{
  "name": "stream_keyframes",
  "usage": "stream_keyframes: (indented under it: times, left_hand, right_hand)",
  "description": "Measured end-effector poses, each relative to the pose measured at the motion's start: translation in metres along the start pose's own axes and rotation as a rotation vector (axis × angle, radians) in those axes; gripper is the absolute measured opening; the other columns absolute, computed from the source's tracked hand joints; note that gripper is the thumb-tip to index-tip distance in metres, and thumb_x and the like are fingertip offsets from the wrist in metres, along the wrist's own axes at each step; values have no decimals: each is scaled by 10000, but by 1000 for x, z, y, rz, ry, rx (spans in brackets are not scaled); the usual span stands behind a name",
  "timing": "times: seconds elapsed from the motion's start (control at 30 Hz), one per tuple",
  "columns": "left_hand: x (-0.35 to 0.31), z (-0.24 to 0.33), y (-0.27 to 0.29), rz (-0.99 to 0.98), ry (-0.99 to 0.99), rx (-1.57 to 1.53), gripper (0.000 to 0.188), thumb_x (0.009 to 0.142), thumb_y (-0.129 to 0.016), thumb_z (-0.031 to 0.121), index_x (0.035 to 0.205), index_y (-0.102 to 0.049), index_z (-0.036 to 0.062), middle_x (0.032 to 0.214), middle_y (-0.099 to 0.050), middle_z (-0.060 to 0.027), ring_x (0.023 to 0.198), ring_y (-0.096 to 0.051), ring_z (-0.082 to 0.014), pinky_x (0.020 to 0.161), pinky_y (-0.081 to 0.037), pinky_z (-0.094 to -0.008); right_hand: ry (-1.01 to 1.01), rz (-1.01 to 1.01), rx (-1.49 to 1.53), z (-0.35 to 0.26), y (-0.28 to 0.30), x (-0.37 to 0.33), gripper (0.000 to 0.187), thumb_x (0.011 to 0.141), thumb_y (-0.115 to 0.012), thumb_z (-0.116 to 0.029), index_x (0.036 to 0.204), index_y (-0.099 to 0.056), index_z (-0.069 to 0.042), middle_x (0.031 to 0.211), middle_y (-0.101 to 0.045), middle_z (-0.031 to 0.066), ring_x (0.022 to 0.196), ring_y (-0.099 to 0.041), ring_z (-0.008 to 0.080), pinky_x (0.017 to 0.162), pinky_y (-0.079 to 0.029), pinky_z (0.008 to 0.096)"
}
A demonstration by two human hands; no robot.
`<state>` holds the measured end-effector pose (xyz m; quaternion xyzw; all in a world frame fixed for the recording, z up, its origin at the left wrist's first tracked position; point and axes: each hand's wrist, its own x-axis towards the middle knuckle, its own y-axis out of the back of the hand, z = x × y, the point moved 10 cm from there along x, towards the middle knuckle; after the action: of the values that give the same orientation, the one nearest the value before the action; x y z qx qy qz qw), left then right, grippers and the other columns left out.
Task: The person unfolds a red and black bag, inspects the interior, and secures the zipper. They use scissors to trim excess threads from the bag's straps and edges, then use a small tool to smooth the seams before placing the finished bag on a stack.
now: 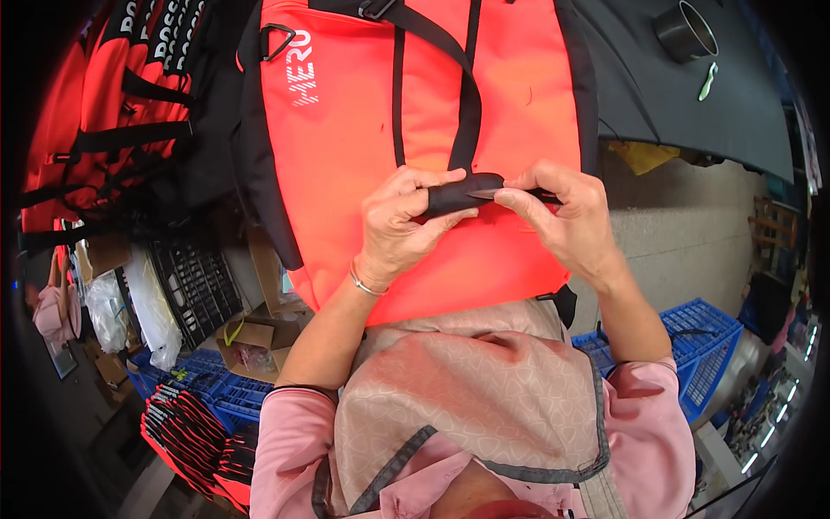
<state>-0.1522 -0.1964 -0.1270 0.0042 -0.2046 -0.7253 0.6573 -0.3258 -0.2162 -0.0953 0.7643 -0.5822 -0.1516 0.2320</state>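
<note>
Pink short-sleeved shirt (290,445), thin dark trim (298,388) at its left cuff. Over it, a beige apron (467,389) – patterned with fine, rounded outlines and bordered in dark grey edging (393,469). Left hand (399,218) and right hand (571,216) are bare – slim silver bracelet (364,285) on the left wrist.
</note>
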Motion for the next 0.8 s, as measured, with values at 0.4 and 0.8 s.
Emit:
stream_keyframes:
  times: [0.4, 0.8]
  left_hand:
    - [-38, 33, -7, -150, -129, 137, 329, 725, -791, -14, 1045, -752, 47, 1244, -661, -100, 1144, -613, -289, 963, -510, -392]
    - [-88, 17, 27, 24, 264, 143, 510, 771, -592, -110, 1256, -642, 39, 1499, -366, -237, 1182, -572, -306, 922, -535, -399]
  right_hand:
    - [-240, 36, 136, 37, -26, 49, 423, 757, -847, -344, 924, -694, 13, 706, -617, 14, 664, -541, 83, 605, -447, 248]
    - [-287, 10, 349, 32, -25, 25, 374, 839, -794, -363, 889, -707, -3, 726, -581, -31, 689, -484, 59, 621, -385, 243]
